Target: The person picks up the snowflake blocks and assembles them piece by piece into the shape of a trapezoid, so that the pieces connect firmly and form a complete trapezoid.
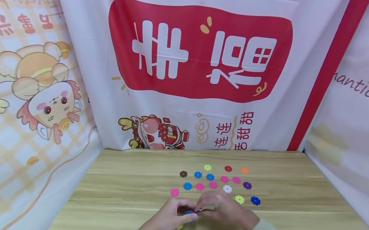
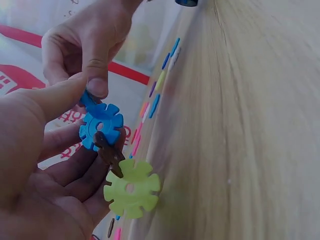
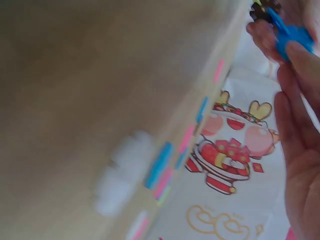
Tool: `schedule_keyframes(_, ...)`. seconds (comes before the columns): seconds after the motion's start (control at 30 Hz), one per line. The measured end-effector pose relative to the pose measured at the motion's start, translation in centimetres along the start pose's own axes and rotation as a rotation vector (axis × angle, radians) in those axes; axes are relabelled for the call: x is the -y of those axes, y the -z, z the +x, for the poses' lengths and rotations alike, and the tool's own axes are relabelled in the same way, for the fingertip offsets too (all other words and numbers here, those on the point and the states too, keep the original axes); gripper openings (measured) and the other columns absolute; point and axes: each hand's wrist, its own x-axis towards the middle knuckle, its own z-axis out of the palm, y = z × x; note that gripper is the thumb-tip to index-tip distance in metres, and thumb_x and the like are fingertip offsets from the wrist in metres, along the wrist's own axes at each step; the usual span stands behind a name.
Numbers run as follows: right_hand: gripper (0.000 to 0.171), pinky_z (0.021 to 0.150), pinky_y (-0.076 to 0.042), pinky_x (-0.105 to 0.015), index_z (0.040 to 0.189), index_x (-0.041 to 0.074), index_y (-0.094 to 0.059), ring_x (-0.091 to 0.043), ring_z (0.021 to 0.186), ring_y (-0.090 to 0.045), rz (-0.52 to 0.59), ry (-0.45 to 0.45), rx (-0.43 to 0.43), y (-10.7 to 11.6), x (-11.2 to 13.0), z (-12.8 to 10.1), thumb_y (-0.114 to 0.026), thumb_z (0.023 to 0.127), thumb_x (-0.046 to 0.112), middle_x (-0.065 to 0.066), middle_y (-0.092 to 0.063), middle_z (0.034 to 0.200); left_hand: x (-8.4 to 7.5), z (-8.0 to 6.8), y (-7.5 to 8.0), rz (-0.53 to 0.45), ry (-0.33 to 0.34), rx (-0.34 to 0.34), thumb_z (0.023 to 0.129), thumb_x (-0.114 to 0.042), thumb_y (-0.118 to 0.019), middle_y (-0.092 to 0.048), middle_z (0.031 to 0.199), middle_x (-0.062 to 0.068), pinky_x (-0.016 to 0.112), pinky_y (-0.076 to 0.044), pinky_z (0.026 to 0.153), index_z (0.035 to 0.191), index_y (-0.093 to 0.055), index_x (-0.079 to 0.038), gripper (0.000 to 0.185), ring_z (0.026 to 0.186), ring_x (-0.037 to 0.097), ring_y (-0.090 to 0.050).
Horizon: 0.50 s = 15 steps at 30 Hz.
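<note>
In the head view, the left hand (image 1: 164,217) and right hand (image 1: 224,209) meet over the wood-grained table (image 1: 112,201), both closed about a short chain of notched plastic discs (image 1: 188,212); loose flower-shaped discs (image 1: 213,184) lie flat beyond them. Wood grain runs leftward from the hands to the table's side edge, and the far edge meets a creased white cloth (image 1: 273,124). In the left wrist view, the right thumb and fingers pinch an edge-on blue disc (image 2: 87,100), next to the left thumb; a second blue disc (image 2: 102,125), a brown disc (image 2: 111,157) and a yellow-green disc (image 2: 132,191) (matte, round-holed) follow, the long axis slanting down and right from the pinch, along the left fingers. In the right wrist view, the right thumb presses a blurred blue disc, near the upper right corner, with the brown one beyond.
</note>
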Motion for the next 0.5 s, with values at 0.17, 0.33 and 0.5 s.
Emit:
schedule_keyframes(0.17,0.018,0.086,-0.062,-0.021,0.105,0.012,-0.08,-0.006,0.096,-0.074,-0.045,-0.113,0.156,1.5,-0.3,2.1,-0.086,0.088,0.011,0.001,-0.081,0.103,0.1,-0.7,0.7,0.044,0.06,-0.013,0.1,-0.03,-0.075,-0.074,0.109,-0.008,0.021,-0.055,0.086,0.116,-0.077,-0.019,0.019,0.096,0.006,-0.065)
schedule_keyframes(0.33,0.025,0.091,-0.062,-0.025,0.114,0.011,-0.079,-0.007,0.101,-0.071,-0.058,-0.235,0.262,1.5,-1.5,5.2,-0.085,0.091,0.017,-0.003,-0.079,0.11,0.3,-1.2,1.1,0.085,0.062,-0.031,0.097,-0.031,-0.077,-0.072,0.104,-0.009,0.021,-0.054,0.084,0.114,-0.076,-0.017,0.021,0.093,0.006,-0.063)
schedule_keyframes(0.5,0.029,0.092,-0.061,-0.024,0.12,0.007,-0.077,-0.01,0.103,-0.071,-0.091,-0.321,0.302,-0.3,-2.7,7.8,-0.082,0.094,0.018,-0.006,-0.078,0.115,0.3,-1.4,1.0,0.105,0.044,-0.043,0.096,-0.03,-0.079,-0.072,0.099,-0.01,0.02,-0.055,0.083,0.11,-0.076,-0.015,0.021,0.09,0.002,-0.064)
